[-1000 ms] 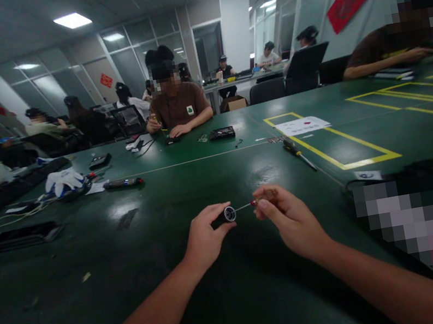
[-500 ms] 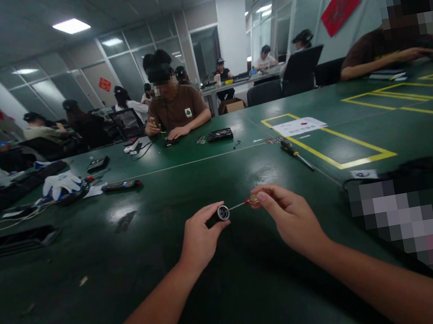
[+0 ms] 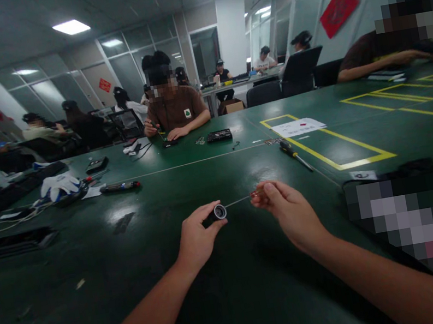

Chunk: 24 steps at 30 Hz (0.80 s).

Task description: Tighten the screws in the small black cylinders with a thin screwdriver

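My left hand (image 3: 199,235) is closed around a small dark cylinder (image 3: 220,212) with a silvery ring at its open end, which faces me. In my right hand (image 3: 288,208) is a thin screwdriver (image 3: 237,201), its reddish handle mostly covered by my fingers. The screwdriver's shaft points left, and its tip is at the cylinder's rim. Whether the tip touches the rim or is just behind it, I cannot tell. Both hands are held above the green table (image 3: 181,300).
A yellow-and-black screwdriver (image 3: 294,154) lies beyond my right hand, near yellow tape (image 3: 366,162) and a white paper (image 3: 297,126). White gloves (image 3: 60,186) and a dark tool (image 3: 120,187) lie at left. Across the table a person (image 3: 174,108) works with a small dark item.
The screwdriver's tip has moved from the cylinder's opening to its rim. My right fingers have shifted around the handle and now cover more of it. My left hand has barely moved.
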{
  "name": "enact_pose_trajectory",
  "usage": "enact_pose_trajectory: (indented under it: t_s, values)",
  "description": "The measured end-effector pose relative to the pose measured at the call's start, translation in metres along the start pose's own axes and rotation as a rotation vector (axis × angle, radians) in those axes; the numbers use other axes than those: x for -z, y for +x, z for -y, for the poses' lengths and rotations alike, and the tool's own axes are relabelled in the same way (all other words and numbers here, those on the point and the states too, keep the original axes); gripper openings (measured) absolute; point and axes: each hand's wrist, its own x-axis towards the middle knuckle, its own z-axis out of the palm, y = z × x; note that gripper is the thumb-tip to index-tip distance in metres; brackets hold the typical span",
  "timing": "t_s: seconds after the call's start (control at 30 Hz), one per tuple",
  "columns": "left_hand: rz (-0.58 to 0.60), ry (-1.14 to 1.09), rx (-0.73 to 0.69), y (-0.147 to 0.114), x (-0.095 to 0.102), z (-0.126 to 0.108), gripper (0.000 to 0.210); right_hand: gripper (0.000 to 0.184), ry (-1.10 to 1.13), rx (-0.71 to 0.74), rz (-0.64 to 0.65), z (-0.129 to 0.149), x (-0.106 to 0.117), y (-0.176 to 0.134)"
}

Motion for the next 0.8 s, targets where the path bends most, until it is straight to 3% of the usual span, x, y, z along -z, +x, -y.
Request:
enact_pose_trajectory:
  t_s: [0.13, 0.27, 0.8]
  values:
    - [0.004, 0.007, -0.007, -0.002, -0.001, 0.000, 0.042, 0.032, -0.205, 0.119, 0.053, 0.004, -0.003, -0.009]
    - [-0.001, 0.017, -0.001, -0.001, 0.000, -0.002, 0.042, 0.030, -0.326, 0.150, 0.076, 0.006, -0.003, -0.012]
    - [0.005, 0.027, 0.002, 0.000, 0.001, -0.001, 0.042, 0.029, -0.375, 0.181, 0.075, 0.007, -0.003, -0.014]
